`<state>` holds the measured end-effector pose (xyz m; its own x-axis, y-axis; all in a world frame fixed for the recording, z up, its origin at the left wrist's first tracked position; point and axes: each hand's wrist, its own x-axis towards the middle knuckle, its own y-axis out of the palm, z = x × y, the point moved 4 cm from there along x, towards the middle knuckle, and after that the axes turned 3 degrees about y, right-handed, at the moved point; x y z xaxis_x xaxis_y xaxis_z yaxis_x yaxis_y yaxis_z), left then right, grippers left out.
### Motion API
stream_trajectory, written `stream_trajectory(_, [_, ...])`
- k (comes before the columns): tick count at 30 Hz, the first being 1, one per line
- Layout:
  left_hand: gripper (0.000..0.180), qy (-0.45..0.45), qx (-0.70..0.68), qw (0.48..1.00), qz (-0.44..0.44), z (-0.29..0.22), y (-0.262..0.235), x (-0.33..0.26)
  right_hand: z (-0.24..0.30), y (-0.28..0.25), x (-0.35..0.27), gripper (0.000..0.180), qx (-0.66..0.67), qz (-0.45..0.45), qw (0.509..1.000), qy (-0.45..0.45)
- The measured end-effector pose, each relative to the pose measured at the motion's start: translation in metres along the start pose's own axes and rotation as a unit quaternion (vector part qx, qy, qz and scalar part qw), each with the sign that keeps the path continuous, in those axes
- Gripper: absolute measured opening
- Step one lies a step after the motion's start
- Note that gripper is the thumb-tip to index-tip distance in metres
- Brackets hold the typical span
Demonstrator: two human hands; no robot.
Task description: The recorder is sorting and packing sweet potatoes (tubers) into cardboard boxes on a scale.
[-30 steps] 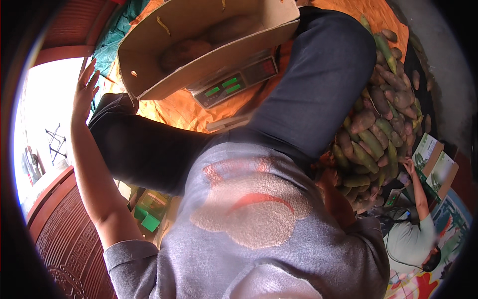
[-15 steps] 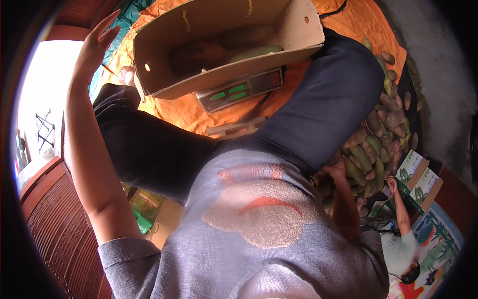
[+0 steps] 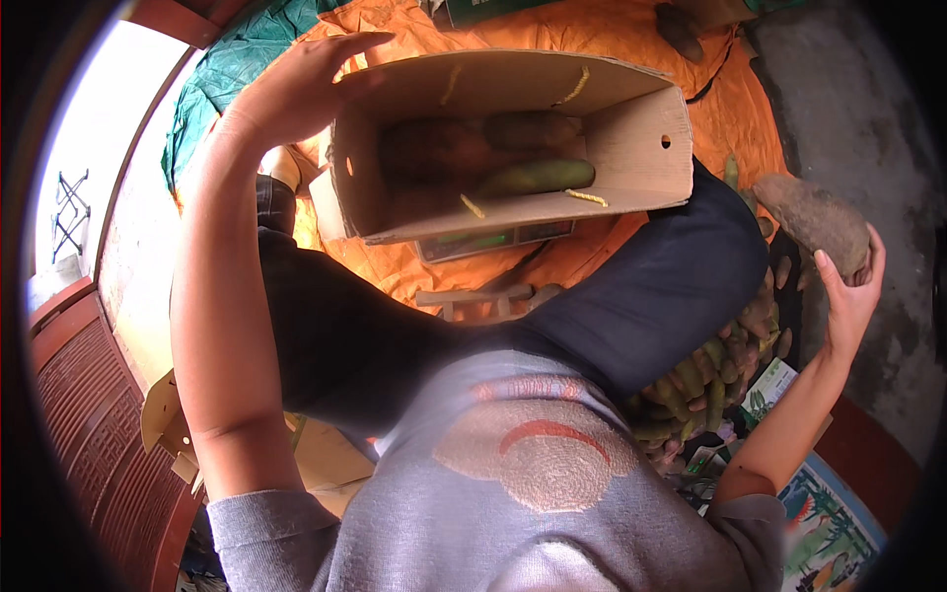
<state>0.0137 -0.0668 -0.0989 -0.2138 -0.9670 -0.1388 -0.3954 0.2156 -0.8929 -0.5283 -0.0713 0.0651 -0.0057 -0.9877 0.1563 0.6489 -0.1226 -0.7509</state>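
Observation:
A large, long brown vegetable (image 3: 817, 219), shaped like a tuber and dirty-looking, is gripped at its near end by my right hand (image 3: 856, 288), raised out to the right. My left hand (image 3: 301, 87) is at the far left corner of an open cardboard box (image 3: 631, 178), fingers stretched out and apart. Whether it touches the rim I cannot tell. Inside the box lie a long green vegetable (image 3: 538, 178) and darker brown ones (image 3: 429, 143) in shadow. Yellow cords hang from its walls. The box sits on a digital scale (image 3: 469, 244), mostly hidden beneath it.
An orange sheet (image 3: 404, 286) covers the floor around the box, with a green sheet (image 3: 212, 113) at far left. Beyond my right leg is a heap of green and brown vegetables (image 3: 700, 380). Printed cartons (image 3: 834, 503) stand at lower right, and a carved wooden panel (image 3: 84, 395) at left.
My right hand has risen from the vegetable heap, now holding a long brown vegetable. My left hand has moved right to the box corner. The view has shifted, showing more of the box's inside.

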Motion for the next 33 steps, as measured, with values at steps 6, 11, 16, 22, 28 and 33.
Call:
stream_trajectory(6, [0.042,-0.034,0.017,0.999,0.006,-0.011,-0.001,-0.001,0.096,0.164,0.027,0.079,0.085,0.253,0.961,-0.078])
stream_trajectory(11, [0.036,-0.056,0.049,0.997,0.038,-0.014,-0.002,-0.002,0.110,0.273,0.018,0.071,-0.059,0.341,0.915,-0.207])
stream_trajectory(16, [0.035,-0.011,0.067,0.998,-0.009,-0.012,0.002,-0.006,0.117,0.326,-0.005,0.077,-0.092,0.392,0.892,-0.206])
stream_trajectory(22, [0.035,-0.015,0.054,0.998,0.032,-0.012,0.001,-0.003,0.091,0.335,-0.022,0.075,-0.076,0.424,0.887,-0.167])
stream_trajectory(28, [0.038,-0.018,0.063,0.998,0.026,-0.006,0.013,-0.004,0.086,0.251,0.005,0.052,0.061,0.278,0.949,-0.136])
stream_trajectory(33, [0.039,0.009,0.029,0.999,0.026,-0.007,0.017,-0.004,0.055,0.138,0.003,0.036,0.142,0.005,0.986,-0.082])
